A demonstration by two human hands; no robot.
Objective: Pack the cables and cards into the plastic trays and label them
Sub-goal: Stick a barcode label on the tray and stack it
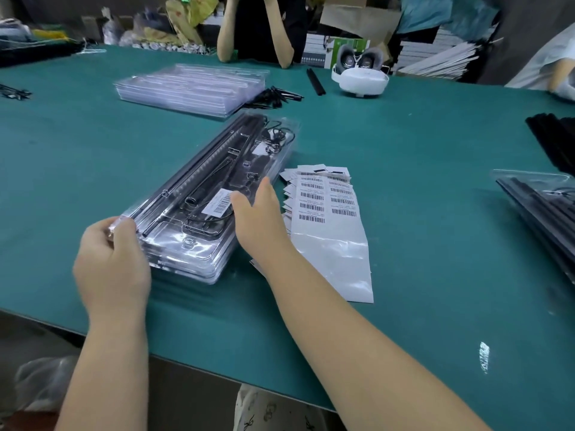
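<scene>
Both hands at the packed tray (199, 194) — left hand (113, 259) grips its corner, right hand (259, 217) rests flat.

**What Is on Our Green Table**

We see a big green table (435, 188). A stack of clear trays (199, 200) lies near us. Just to its right lies a sheet of barcode labels (326, 209). Farther back sit more clear trays (189, 88), small black pieces (273, 98) and a white headset (361, 79).
</scene>
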